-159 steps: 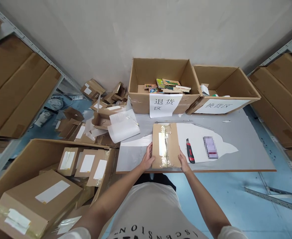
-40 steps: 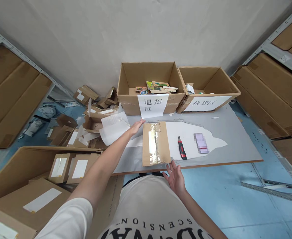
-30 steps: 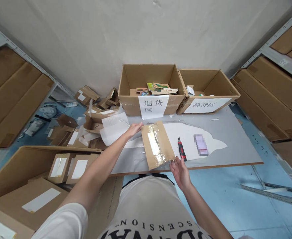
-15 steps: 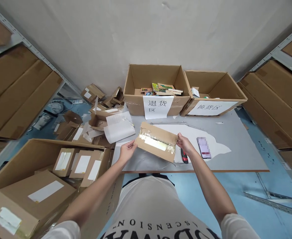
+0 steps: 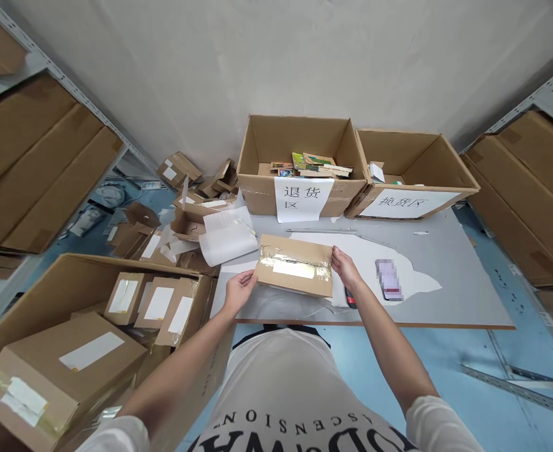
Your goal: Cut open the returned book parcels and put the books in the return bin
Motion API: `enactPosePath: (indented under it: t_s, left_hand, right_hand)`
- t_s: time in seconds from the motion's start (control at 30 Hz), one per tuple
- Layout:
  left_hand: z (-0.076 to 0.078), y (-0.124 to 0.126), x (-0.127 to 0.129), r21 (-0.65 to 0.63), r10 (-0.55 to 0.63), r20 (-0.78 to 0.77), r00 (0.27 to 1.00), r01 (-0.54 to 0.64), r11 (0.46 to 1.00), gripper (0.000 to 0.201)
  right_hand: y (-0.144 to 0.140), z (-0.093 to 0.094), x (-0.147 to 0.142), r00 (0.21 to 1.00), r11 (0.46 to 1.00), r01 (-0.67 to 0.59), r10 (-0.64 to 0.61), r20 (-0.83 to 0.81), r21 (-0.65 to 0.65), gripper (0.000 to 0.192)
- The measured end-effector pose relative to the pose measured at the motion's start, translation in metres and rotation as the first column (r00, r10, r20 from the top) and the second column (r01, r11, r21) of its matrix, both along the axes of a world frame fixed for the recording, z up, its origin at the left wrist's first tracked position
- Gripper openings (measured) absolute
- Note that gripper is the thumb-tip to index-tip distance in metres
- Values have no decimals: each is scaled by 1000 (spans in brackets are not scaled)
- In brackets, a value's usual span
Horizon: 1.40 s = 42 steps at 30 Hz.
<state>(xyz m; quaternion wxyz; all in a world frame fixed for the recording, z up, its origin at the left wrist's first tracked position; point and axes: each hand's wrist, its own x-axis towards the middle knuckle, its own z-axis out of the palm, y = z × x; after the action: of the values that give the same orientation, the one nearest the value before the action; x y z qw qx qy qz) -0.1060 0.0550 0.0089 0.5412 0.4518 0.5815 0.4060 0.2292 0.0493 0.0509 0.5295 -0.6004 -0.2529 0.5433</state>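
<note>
The large carton (image 5: 69, 314) at lower left holds further taped parcels. The table (image 5: 445, 276) spans the centre of the frame, with two open labelled boxes (image 5: 299, 157) at its far edge. The flat taped parcel (image 5: 295, 273) lies crosswise at frame centre, still sealed; opening appears not yet started. The left hand (image 5: 240, 289) grips its left end, the right hand (image 5: 344, 267) its right end, fingers curled on the cardboard. The utility knife (image 5: 349, 297) lies untouched under the right wrist.

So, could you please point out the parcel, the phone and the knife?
parcel (image 5: 295, 270): head view, on its taped top face.
phone (image 5: 388, 279): head view, on its screen.
knife (image 5: 348, 297): head view, on the end showing below the right wrist.
</note>
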Motion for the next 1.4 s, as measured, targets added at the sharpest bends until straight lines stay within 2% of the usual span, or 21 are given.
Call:
enactPosePath:
  t_s: [0.1,0.17,0.33,0.5,0.67,0.87,1.03,1.17,1.27,1.4]
  left_hand:
    - [-2,3,0,-4,1,-41,999,-1,1000,52]
    - [-1,3,1,-21,3,-47,999,-4,1000,52]
    - [0,-2,3,-16,-20,-18,1000,20,1000,54]
    - [-3,-6,1,-11,-85,-7,996,85,996,62]
    - [-19,-9,-4,14,-182,-11,983,182,983,70]
    - [-35,-9,-5,2,-217,-32,976,217,976,60]
    - [-43,-7,-1,-10,-214,19,977,215,977,57]
    - [-47,-7,0,-6,-185,-18,983,185,983,54]
    - [-41,-6,1,22,-194,-79,978,196,980,47]
    - [-17,-3,4,71,-234,-146,961,246,967,42]
  right_hand:
    - [-12,-14,-2,990,998,65,-66,-125,-8,44]
    - [-24,-25,-5,982,990,134,-137,-133,-32,50]
    - [-64,-46,-12,968,978,193,-202,-147,-75,53]
    - [-96,-55,-18,963,972,209,-224,-147,-111,58]
    - [-113,-59,-28,970,979,191,-200,-136,-76,68]
    - [-116,-62,-40,996,997,83,-83,-15,-10,73]
    - [-110,-69,-48,991,1000,8,-5,133,-20,47]
    - [-110,-71,-47,927,998,-26,46,373,-60,27]
    - [-108,-66,-43,870,995,-72,97,484,-69,25]
    - [-100,-53,-34,846,992,-119,127,518,-49,32]
